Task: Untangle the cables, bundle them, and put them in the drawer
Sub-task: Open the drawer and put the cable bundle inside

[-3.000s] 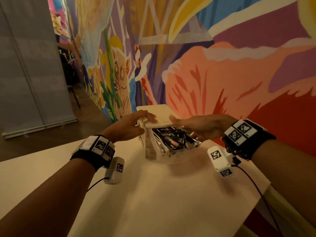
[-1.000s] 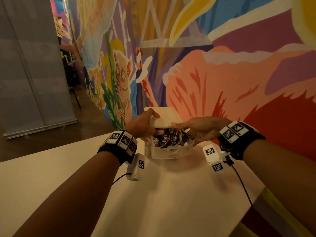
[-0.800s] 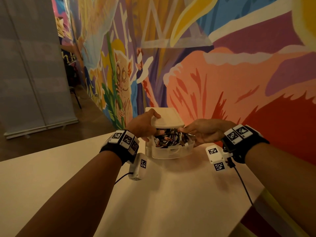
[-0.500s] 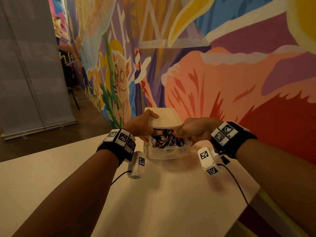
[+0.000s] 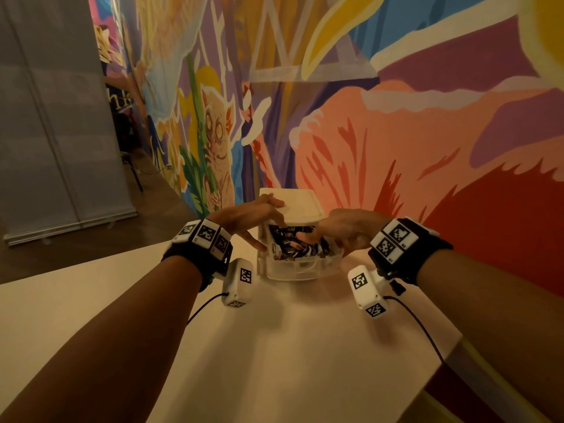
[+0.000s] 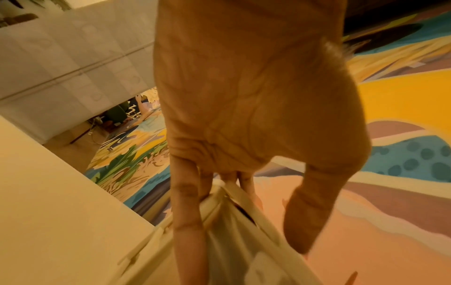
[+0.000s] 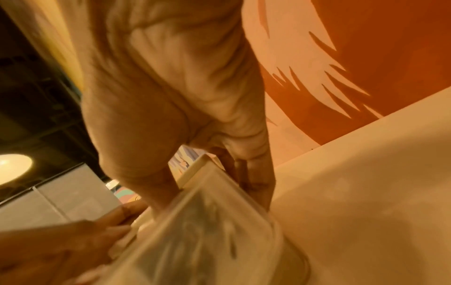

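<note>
Painted in loud colours, the mural wall [image 5: 396, 132] stands just behind the small drawer unit [image 5: 293, 209] on our pale desk [image 5: 274, 346], and from the head view we see its clear drawer [image 5: 300, 267] pulled out towards us with the cables [image 5: 293, 245] heaped inside it, our left hand [image 5: 244, 218] holding the unit's top left edge with thumb above and fingers bent below, our right hand [image 5: 338, 230] curled over the drawer's right rim. From the left wrist we see our fingers [image 6: 187, 212] wrapped on the unit's corner [image 6: 227, 221]. From the right wrist, blurred, our thumb and fingers [image 7: 258, 185] pinch the drawer's wall [image 7: 219, 192].
</note>
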`<control>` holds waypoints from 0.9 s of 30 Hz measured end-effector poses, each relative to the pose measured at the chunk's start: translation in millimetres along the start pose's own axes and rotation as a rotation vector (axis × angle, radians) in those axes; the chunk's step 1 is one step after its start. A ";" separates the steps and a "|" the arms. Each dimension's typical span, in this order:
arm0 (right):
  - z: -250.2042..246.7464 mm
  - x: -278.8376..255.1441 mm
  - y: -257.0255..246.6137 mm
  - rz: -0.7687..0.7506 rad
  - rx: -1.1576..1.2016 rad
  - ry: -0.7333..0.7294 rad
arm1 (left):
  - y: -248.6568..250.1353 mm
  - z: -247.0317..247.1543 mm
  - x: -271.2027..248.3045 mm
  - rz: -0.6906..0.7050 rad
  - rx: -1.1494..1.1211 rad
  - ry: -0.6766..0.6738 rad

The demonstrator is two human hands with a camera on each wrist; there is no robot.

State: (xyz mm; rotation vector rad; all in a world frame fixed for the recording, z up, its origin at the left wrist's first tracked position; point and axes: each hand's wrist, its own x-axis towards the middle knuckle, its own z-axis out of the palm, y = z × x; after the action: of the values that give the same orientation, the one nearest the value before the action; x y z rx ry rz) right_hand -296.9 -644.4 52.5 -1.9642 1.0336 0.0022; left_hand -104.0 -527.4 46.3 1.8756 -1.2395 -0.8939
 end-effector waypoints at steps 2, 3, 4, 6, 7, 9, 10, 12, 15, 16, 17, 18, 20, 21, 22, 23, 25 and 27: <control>4.9 4.1 3.1 -0.037 -0.018 0.089 | 1.0 -5.6 -4.5 0.009 0.011 -0.052; 5.9 5.6 4.4 -0.052 -0.029 0.107 | 1.1 -7.5 -6.2 0.018 0.041 -0.071; 6.1 5.2 4.9 -0.063 -0.037 0.093 | 1.0 -8.8 -6.7 0.025 0.069 -0.078; 0.7 2.0 6.3 -0.062 0.003 0.002 | 1.5 -8.1 -5.0 0.027 0.093 -0.066; -2.7 -0.8 7.2 -0.057 0.041 -0.057 | 1.7 -6.7 -3.6 0.032 0.101 -0.055; -4.8 -11.2 4.9 -0.043 0.081 -0.171 | 0.7 -4.0 -0.8 0.049 0.129 -0.032; -3.4 -14.8 2.8 -0.040 0.069 -0.200 | -0.4 -3.4 1.1 0.056 0.146 -0.027; 1.1 -16.0 -0.3 -0.049 -0.002 -0.194 | -1.4 -2.8 3.1 0.055 0.164 -0.033; 5.7 -13.2 -2.6 -0.060 -0.049 -0.148 | -2.4 -3.5 2.9 0.062 0.163 -0.042; 5.2 -12.7 -2.2 -0.063 -0.052 -0.151 | -3.4 -4.1 2.7 0.060 0.146 -0.047; 3.9 -11.0 -1.1 -0.070 -0.049 -0.144 | -4.2 -4.7 1.5 0.051 0.122 -0.052; 2.8 -10.2 -0.8 -0.077 -0.048 -0.132 | -5.2 -5.0 -0.1 0.045 0.093 -0.064; 1.5 -4.9 0.8 -0.084 -0.053 -0.048 | -9.4 -6.3 -1.3 0.065 0.110 -0.103; 0.4 -1.2 1.5 -0.079 -0.072 0.018 | -11.8 -7.2 -1.4 0.083 0.179 -0.120; 0.6 0.2 1.4 -0.095 -0.093 0.069 | -14.6 -8.1 -1.8 0.104 0.260 -0.123; 0.8 -0.1 1.4 -0.141 -0.099 0.096 | -17.1 -8.9 -2.4 0.126 0.333 -0.111; -0.3 -2.5 2.4 -0.235 -0.079 0.107 | -17.1 -10.2 -2.3 0.164 0.410 -0.051; -1.1 -9.6 4.1 -0.319 -0.135 0.137 | -13.8 -7.6 -4.0 0.187 0.530 0.036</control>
State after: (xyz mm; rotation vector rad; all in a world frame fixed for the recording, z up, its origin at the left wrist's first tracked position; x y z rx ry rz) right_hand -306.3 -639.8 53.9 -2.2605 0.8119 -0.2472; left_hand -92.6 -518.3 39.1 2.1108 -1.7176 -0.4528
